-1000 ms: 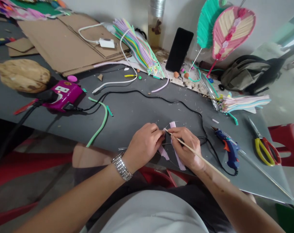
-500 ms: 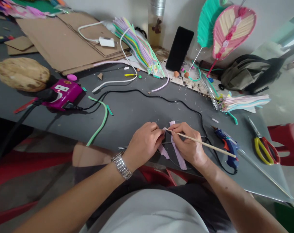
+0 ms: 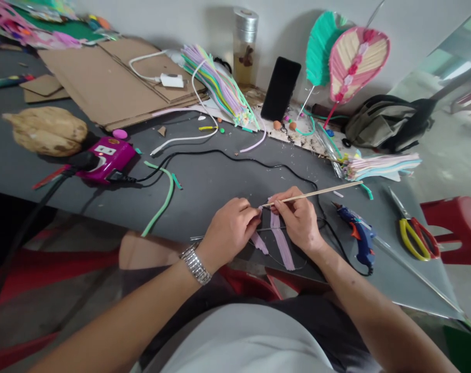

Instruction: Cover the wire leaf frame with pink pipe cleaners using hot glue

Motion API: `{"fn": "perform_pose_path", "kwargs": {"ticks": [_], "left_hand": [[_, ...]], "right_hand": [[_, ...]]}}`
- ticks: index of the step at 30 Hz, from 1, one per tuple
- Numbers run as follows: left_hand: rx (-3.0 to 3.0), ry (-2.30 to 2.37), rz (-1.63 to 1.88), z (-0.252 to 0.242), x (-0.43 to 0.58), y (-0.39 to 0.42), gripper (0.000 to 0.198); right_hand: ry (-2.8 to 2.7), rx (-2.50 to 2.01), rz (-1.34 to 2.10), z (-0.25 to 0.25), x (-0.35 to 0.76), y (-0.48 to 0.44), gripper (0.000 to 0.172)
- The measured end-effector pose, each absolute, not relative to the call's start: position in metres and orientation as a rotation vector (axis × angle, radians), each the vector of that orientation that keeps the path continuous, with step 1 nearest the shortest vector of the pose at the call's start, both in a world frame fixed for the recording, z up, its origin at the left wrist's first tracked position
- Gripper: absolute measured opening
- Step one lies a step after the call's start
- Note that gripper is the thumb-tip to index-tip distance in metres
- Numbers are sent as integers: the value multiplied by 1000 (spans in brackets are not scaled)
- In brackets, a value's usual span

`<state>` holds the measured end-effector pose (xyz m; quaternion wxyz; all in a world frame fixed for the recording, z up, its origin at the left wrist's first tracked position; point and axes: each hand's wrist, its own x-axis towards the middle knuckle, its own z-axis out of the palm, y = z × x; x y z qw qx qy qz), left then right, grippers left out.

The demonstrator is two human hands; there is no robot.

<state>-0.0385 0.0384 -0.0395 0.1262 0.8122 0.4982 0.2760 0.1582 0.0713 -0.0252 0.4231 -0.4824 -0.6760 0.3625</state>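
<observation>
Swung upward since before, the thin stick (image 3: 316, 193) points right, pinched in my right hand (image 3: 299, 223); my left hand (image 3: 229, 233) pinches pink strips (image 3: 281, 243) lying on the cluttered grey tabletop (image 3: 212, 181) below a white wall (image 3: 161, 20).

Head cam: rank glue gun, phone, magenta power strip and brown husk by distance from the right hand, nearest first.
From the right hand, which holds the wooden stick:
1. Glue gun, just to its right on the table.
2. Phone, propped up at the back wall.
3. Magenta power strip, far to the left.
4. Brown husk, farther left still.
</observation>
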Motion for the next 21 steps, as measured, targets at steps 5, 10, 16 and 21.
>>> {"fn": "perform_pose_path", "kwargs": {"ticks": [5, 10, 16, 21], "left_hand": [[2365, 1447, 813, -40, -39, 39, 14], [2354, 1447, 811, -39, -39, 39, 15], [2342, 1438, 816, -37, -39, 39, 15], [2347, 1431, 827, -39, -39, 39, 16]], "right_hand": [[-1768, -1189, 858, -23, 158, 70, 17], [-1810, -1179, 817, -23, 159, 71, 16], [-1948, -1125, 736, -19, 158, 73, 12], [-2076, -1081, 668, -17, 158, 77, 14]]}}
